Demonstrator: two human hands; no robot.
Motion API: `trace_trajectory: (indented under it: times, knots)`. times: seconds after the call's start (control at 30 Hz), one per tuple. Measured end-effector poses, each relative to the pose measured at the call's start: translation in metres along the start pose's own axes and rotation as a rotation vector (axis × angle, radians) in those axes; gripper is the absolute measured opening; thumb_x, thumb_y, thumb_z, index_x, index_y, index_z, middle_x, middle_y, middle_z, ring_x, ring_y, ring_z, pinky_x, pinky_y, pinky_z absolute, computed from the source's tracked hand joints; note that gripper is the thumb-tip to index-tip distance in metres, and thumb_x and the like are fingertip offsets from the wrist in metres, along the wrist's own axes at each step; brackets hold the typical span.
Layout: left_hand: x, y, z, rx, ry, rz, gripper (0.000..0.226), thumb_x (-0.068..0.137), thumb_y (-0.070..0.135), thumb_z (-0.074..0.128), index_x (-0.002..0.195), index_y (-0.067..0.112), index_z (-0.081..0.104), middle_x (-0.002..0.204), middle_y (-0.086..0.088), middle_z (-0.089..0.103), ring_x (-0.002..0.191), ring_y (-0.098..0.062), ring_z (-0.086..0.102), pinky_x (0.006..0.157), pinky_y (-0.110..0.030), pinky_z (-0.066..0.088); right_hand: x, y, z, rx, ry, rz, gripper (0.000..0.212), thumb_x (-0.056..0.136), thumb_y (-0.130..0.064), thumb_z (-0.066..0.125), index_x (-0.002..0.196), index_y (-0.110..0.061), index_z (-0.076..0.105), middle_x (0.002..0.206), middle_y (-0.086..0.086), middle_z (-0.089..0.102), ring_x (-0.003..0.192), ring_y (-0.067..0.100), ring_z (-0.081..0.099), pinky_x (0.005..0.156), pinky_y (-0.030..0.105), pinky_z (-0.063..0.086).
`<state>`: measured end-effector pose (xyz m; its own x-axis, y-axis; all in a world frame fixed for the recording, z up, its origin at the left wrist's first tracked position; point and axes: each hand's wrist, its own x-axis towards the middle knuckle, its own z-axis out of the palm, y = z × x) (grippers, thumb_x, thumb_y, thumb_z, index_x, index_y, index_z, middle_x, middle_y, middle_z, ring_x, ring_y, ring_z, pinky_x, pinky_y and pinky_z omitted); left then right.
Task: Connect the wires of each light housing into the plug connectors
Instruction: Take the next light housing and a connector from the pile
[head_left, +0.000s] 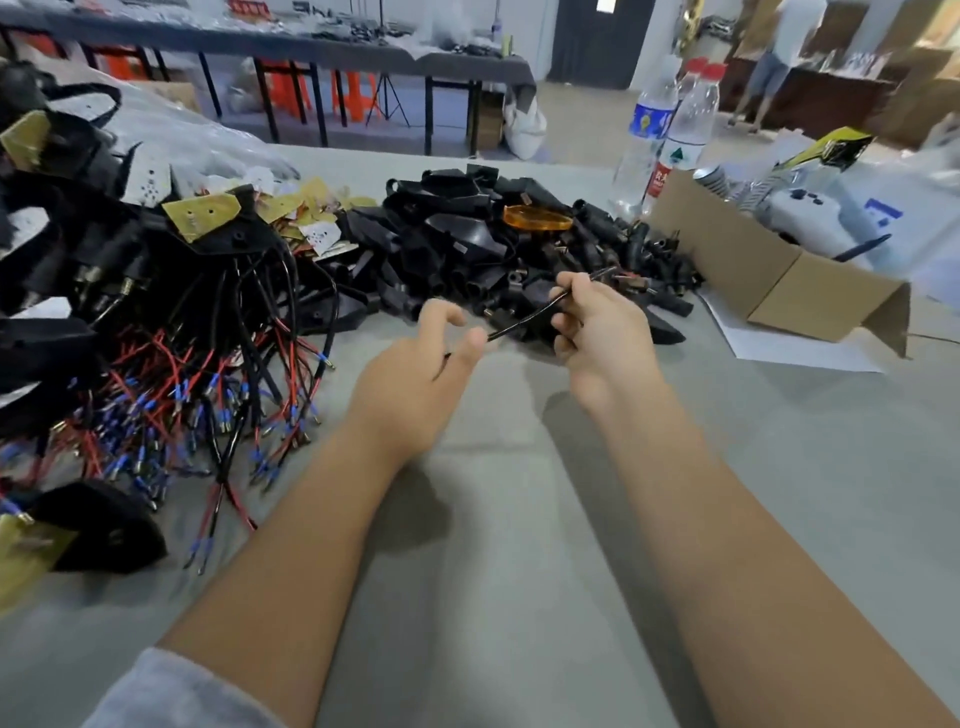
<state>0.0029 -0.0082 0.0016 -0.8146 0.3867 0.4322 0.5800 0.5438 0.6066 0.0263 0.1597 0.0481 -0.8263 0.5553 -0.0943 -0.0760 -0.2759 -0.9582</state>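
Observation:
A thin black wire (524, 323) runs slantwise between both hands above the grey table (519, 519). My right hand (597, 332) pinches its upper part between thumb and fingers, and the wire's tip pokes out past them toward the pile. My left hand (426, 358) touches the lower end with its thumb, fingers loosely curved above it. Behind lies a heap of black light housings and plug connectors (493, 244). Finished housings with red and black wires ending in blue terminals (171, 395) pile up at the left.
An amber lens (537, 217) lies on the black heap. A cardboard box (769, 270) stands at the right with two water bottles (665, 135) behind it. White paper (789, 348) sits under the box. A person stands far back at the right.

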Motion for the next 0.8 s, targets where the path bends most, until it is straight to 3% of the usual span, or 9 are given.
trace_trajectory:
  times: [0.07,0.2,0.33,0.5,0.6,0.67,0.8]
  knots:
    - [0.001,-0.003,-0.004,-0.02,0.045,-0.076,0.031,0.101,0.052,0.027,0.104,0.026,0.043,0.049,0.01,0.049,0.054,-0.01,0.05,0.049,-0.027,0.025,0.01,-0.008,-0.004,0.15,0.06,0.001,0.025,0.104,-0.018,0.046,0.087,-0.016,0.064,0.076,-0.003,0.06,0.054,0.006,0.046,0.052,0.018,0.037]
    - [0.006,0.0,0.003,0.186,0.038,-0.1,0.03,0.103,0.038,0.034,0.086,0.016,0.046,0.056,0.003,0.045,0.056,-0.017,0.045,0.05,-0.034,0.023,0.017,-0.01,-0.009,0.331,0.123,-0.103,0.022,0.104,-0.016,0.047,0.089,-0.013,0.062,0.075,0.0,0.058,0.053,0.007,0.047,0.052,0.018,0.039]
    - [0.006,-0.003,0.003,0.174,0.036,-0.059,0.03,0.104,0.033,0.032,0.09,0.013,0.049,0.074,-0.002,0.054,0.071,-0.025,0.05,0.06,-0.039,0.035,0.014,0.004,-0.006,0.456,0.005,-0.067,0.019,0.102,-0.02,0.05,0.091,-0.014,0.064,0.071,-0.001,0.058,0.051,0.009,0.05,0.052,0.02,0.043]
    - [0.006,-0.003,-0.001,0.086,0.012,0.055,0.026,0.104,0.027,0.036,0.096,0.011,0.055,0.083,-0.005,0.056,0.079,-0.025,0.051,0.068,-0.043,0.04,-0.001,0.035,0.01,-0.154,-0.293,-0.091,0.022,0.098,-0.02,0.057,0.082,-0.01,0.068,0.055,0.0,0.047,0.048,0.012,0.045,0.049,0.023,0.037]
    - [0.005,-0.004,-0.001,0.067,0.026,0.054,0.025,0.104,0.025,0.037,0.095,0.011,0.055,0.078,-0.001,0.054,0.078,-0.025,0.051,0.067,-0.043,0.041,-0.005,0.04,0.012,-0.253,-0.458,-0.111,0.018,0.096,-0.017,0.06,0.082,-0.011,0.068,0.057,0.0,0.053,0.05,0.011,0.049,0.049,0.022,0.041]
    - [0.006,-0.005,0.0,0.079,0.047,0.024,0.022,0.103,0.025,0.039,0.096,0.013,0.056,0.077,0.001,0.054,0.079,-0.025,0.052,0.071,-0.044,0.043,-0.006,0.04,0.014,-0.27,-0.392,-0.166,0.017,0.096,-0.017,0.061,0.082,-0.012,0.069,0.058,-0.002,0.058,0.051,0.011,0.051,0.05,0.021,0.041]
    - [0.008,-0.006,0.002,0.035,0.058,-0.104,0.024,0.102,0.03,0.038,0.113,0.016,0.055,0.086,0.004,0.056,0.093,-0.025,0.054,0.081,-0.043,0.043,0.001,0.04,0.01,-0.32,0.099,-0.302,0.027,0.092,-0.021,0.066,0.066,-0.014,0.065,0.062,-0.001,0.062,0.057,0.014,0.054,0.058,0.032,0.048]
